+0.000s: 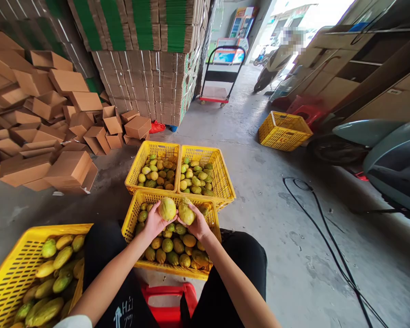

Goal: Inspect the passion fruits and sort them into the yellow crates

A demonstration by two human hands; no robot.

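My left hand [153, 222] grips a round yellow-green fruit [167, 208]. My right hand [197, 223] grips a second, similar fruit [186, 212] right beside it. Both fruits hover over the near yellow crate [134, 210], which holds several yellow and green fruits. Two more yellow crates sit just beyond it: the left far crate [135, 169] and the right far crate [224, 174], each partly filled with the same fruit.
A fourth yellow crate [10, 273] of longer green-yellow fruits sits at my left knee. A red stool [169, 300] is under me. Folded cardboard boxes [51, 132] pile up left. An empty yellow crate [283, 131], scooters, a black hose [328, 246] and a trolley [222, 75] lie right and ahead.
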